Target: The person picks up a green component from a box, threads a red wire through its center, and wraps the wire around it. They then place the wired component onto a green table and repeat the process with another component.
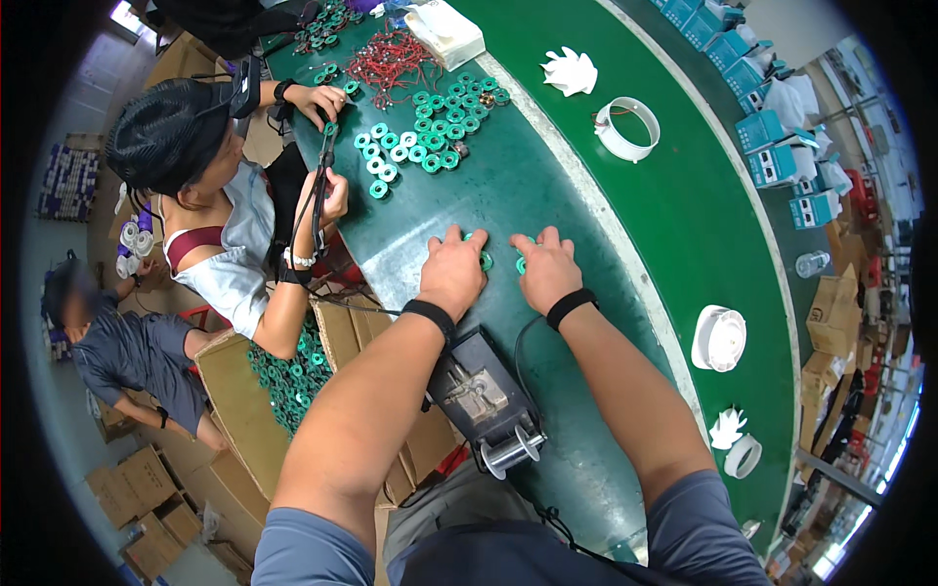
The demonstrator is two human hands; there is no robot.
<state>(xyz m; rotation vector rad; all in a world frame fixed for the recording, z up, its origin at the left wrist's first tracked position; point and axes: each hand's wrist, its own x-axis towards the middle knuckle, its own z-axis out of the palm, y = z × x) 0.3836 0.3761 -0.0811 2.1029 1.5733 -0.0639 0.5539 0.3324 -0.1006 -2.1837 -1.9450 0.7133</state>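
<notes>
Both my arms reach forward over the dark green tabletop (576, 376). My left hand (454, 271) rests on it with curled fingers closed on a small green ring-shaped part (486, 261), whose edge shows beside the fingers. A short gap to the right, my right hand (547, 273) is closed in the same way on another green ring-shaped part (521, 265). My fingers cover much of both parts. Nearer to me, between my forearms, sits a dark soldering unit (481, 388) with a spool of solder wire (511, 452) at its front.
Several green rings (430, 137) lie farther off, near a heap of red wires (394, 63). At left a co-worker (210, 195) handles a part and a cable; a carton (249, 391) holds more green parts. The green conveyor (674, 225) on the right carries white fan wheels (569, 72) and housings (718, 339).
</notes>
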